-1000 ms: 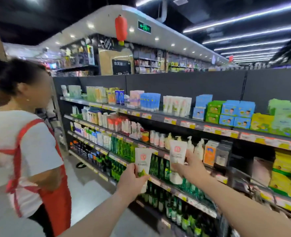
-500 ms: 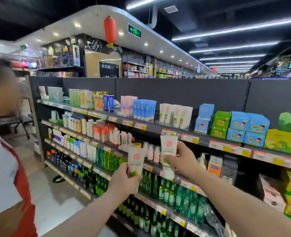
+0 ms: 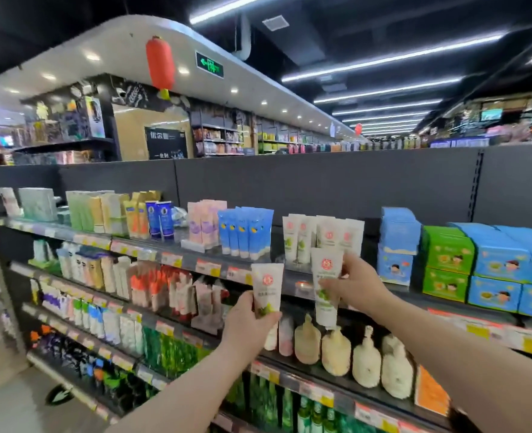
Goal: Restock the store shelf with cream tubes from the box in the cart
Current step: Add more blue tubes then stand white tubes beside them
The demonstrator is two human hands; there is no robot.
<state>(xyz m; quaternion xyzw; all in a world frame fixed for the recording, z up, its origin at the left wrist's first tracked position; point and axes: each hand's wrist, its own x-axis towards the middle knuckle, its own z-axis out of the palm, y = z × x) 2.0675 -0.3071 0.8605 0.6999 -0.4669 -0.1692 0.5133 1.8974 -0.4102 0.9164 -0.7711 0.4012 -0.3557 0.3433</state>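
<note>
My left hand point(image 3: 248, 323) grips a white cream tube point(image 3: 268, 284) with a red round logo and green print, held upright below the top shelf. My right hand point(image 3: 353, 284) holds a second, matching white tube point(image 3: 326, 273), cap down, just in front of the top shelf edge point(image 3: 299, 284). A row of the same white tubes point(image 3: 322, 235) stands on the top shelf right behind the right hand's tube. The box and the cart are out of view.
Blue tubes point(image 3: 246, 232) stand left of the white row, pink tubes point(image 3: 205, 223) further left. Blue boxes point(image 3: 397, 245) and green boxes point(image 3: 446, 264) are stacked to the right. Cream pump bottles point(image 3: 336, 354) line the shelf below the hands.
Both hands have risen with their tubes towards the top shelf and the view has closed in on it. The person in the red apron at the left has dropped out of view.
</note>
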